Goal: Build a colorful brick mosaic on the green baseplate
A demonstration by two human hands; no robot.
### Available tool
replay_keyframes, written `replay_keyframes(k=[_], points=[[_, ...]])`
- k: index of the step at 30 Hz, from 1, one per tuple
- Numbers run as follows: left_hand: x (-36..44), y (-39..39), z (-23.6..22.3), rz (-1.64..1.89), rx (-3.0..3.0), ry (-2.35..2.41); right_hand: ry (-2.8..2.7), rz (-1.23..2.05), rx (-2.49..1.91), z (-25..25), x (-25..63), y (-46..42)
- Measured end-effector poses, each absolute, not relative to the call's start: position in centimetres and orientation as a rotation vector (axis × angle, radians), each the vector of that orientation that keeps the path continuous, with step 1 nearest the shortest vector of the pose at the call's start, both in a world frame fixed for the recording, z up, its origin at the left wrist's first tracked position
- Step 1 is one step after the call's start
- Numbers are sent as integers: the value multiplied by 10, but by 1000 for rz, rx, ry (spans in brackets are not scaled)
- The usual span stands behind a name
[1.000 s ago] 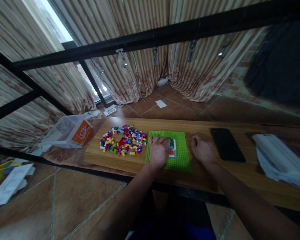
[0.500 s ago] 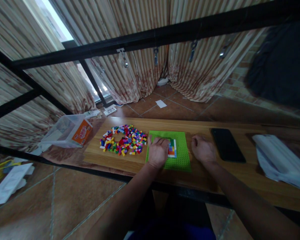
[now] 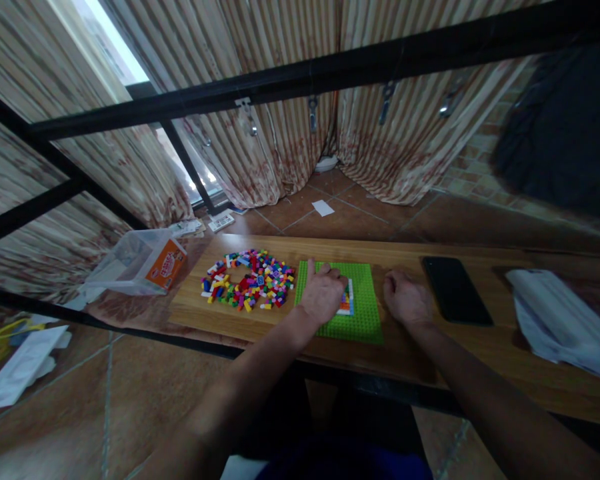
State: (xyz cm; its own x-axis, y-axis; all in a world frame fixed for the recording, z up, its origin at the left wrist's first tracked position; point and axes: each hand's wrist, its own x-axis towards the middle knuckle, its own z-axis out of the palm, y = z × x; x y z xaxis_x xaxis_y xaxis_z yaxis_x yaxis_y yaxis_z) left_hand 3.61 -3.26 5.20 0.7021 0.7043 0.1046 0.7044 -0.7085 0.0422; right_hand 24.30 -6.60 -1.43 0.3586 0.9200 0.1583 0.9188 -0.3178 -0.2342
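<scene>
My left hand lies over a green studded baseplate, one finger sticking out toward the far edge. Its other fingers are bent together over the far part of a small multicoloured brick mosaic with a white and light blue border. Whatever those fingertips hold or press is hidden beneath the hand. To the right of the plate my right hand rests on the wooden board, its fingers curled in a loose fist with nothing showing in them. Left of the plate lies a spread pile of small coloured toy bricks.
A black phone lies right of my right hand, with a white plastic packet beyond it. A clear plastic box with an orange label stands past the board's left end. A dark metal bar crosses above the far side.
My left hand has shifted slightly right and away from me on the baseplate, covering more of the mosaic's far part. The right hand stays in place.
</scene>
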Motion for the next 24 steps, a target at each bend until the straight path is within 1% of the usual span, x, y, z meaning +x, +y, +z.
replay_keyframes(k=[2, 7, 10, 15, 24], points=[[33, -33, 48, -231, -2912, -1219, -1631, 0, -2337, -14, 242, -66], [26, -39, 31, -548, -2907, -1437, -1636, -8, -2328, -14, 242, -66], [25, -41, 24, -628, -2895, -1496, -1643, -7, -2330, -14, 243, -66], [28, -42, 21, -666, -2860, -1569, -1644, -3, -2340, -14, 243, -66], [23, -56, 17, -621, -2836, -1536, -1651, -2, -2329, -15, 244, -66]])
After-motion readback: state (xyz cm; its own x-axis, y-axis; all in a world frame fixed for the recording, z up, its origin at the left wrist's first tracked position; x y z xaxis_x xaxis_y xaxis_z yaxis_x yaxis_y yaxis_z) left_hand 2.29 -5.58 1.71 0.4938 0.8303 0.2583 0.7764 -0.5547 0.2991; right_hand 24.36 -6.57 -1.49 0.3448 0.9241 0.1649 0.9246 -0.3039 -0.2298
